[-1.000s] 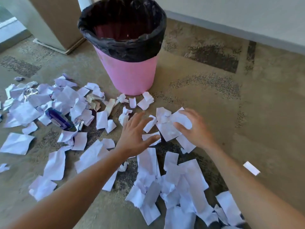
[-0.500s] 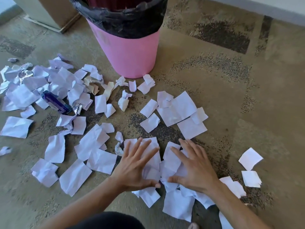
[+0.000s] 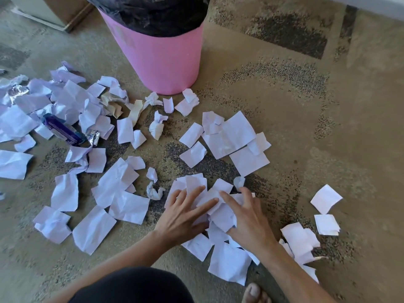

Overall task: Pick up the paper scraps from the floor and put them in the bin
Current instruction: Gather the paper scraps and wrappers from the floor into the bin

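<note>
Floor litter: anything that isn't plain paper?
Yes. Left of the pink bin, a dark blue wrapper with crumpled silver foil beside it lies among the white paper scraps.

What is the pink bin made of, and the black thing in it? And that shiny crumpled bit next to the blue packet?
The pink bin looks like plastic: smooth, even colour, a faint sheen. The black liner looks like thin plastic film, wrinkled and glossy. The shiny scrap looks like foil, silvery with sharp creases, though it could be a metallised wrapper. The blue packet seems to be printed plastic or coated card; hard to tell.
</note>
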`<state>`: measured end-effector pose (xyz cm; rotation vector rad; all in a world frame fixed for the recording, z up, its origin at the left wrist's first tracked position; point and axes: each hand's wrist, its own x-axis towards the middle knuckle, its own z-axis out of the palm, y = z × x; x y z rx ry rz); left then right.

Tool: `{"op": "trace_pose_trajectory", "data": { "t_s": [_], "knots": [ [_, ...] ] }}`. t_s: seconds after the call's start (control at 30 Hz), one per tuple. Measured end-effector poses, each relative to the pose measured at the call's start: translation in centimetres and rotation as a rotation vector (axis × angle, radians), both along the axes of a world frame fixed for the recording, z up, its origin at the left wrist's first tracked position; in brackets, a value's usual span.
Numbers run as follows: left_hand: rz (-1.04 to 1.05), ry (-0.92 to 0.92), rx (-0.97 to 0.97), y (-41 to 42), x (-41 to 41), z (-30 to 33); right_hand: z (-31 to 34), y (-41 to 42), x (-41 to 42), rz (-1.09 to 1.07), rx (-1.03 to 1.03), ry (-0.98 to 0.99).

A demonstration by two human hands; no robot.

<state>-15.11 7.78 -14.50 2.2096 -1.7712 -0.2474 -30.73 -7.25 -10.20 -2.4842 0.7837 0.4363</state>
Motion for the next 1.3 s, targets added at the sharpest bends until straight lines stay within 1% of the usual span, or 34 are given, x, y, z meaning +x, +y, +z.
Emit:
{"op": "trace_pose_trajectory", "data": {
  "t_s": [0.07,0.2,0.3,0.37,0.43,0.47,0.57,0.63,0.7,0.73,0.8,0.87,0.97,1.07,1.13,1.2,1.3],
  "knots": [
    [-0.017,0.022,-0.025,-0.6,0.3,-0.1,-0.3,0.1,0.8,-0.022,0.068,-0.059],
    [-0.06,0.081,-0.061,-1.6,0.8,-0.2,-1.4,0.3,1.7,-0.078,0.137,-0.207],
    [-0.056,0.177,-0.076,-1.9,1.1,-0.2,-1.7,0.2,1.9,-0.194,0.199,-0.274],
    [-0.012,0.315,-0.09,-2.1,1.4,-0.1,-1.5,-0.3,2.1,-0.292,0.277,-0.331],
    [0.061,0.459,-0.136,-2.5,2.0,0.4,-0.8,-1.1,2.5,-0.387,0.409,-0.366],
    [0.107,0.498,-0.166,-2.8,2.4,0.8,-0.3,-1.6,2.9,-0.45,0.509,-0.377],
    [0.237,0.569,-0.233,-3.9,3.6,3.1,1.5,-2.9,4.4,-0.67,0.806,-0.442],
    [0.281,0.587,-0.272,-4.5,4.4,5.0,3.0,-3.8,5.7,-0.725,0.907,-0.469],
    [0.351,0.611,-0.31,-5.0,5.5,6.9,5.1,-4.6,7.2,-0.727,0.987,-0.502],
    [0.411,0.658,-0.322,-5.3,6.1,8.1,6.3,-5.0,8.0,-0.721,1.022,-0.531],
    [0.54,0.822,-0.362,-6.0,7.7,10.8,8.7,-5.9,9.7,-0.699,1.079,-0.61],
    [0.623,0.955,-0.474,-6.7,9.4,13.7,11.0,-6.9,11.7,-0.707,1.134,-0.709],
    [0.698,1.077,-0.659,-7.7,12.1,17.8,14.6,-8.5,15.2,-0.68,1.153,-0.821],
    [0.687,1.083,-0.754,-8.8,15.0,21.7,18.3,-9.8,18.7,-0.615,1.133,-0.913],
    [0.628,1.09,-0.798,-9.9,16.8,24.3,20.7,-10.9,21.2,-0.634,1.124,-0.961],
    [0.57,1.058,-0.833,-11.1,18.7,26.8,22.7,-12.1,24.0,-0.636,1.148,-1.01],
    [0.582,1.007,-0.891,-13.5,21.3,29.8,25.1,-13.8,28.2,-0.55,1.128,-0.973]
  ]
}}
